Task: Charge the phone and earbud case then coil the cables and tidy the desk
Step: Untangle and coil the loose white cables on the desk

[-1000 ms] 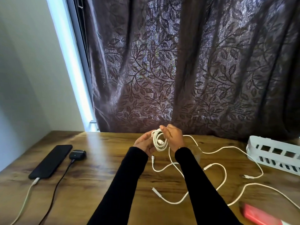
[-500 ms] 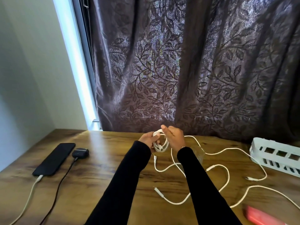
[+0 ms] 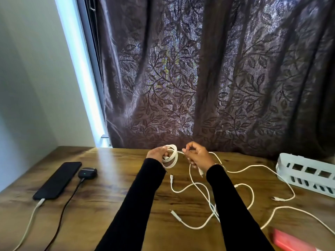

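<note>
A red flat box (image 3: 291, 240) lies nearest, at the right. Loose white cables (image 3: 208, 196) sprawl across the brown wooden desk (image 3: 112, 200). Left, a black flat phone (image 3: 58, 180) and a small dark earbud case (image 3: 87, 173) sit plugged in. Farther, the left hand (image 3: 156, 153) grips a coiled white cable (image 3: 171, 156); the right hand (image 3: 196, 156) pinches its loose end. A white slotted basket (image 3: 306, 173) sits far right.
</note>
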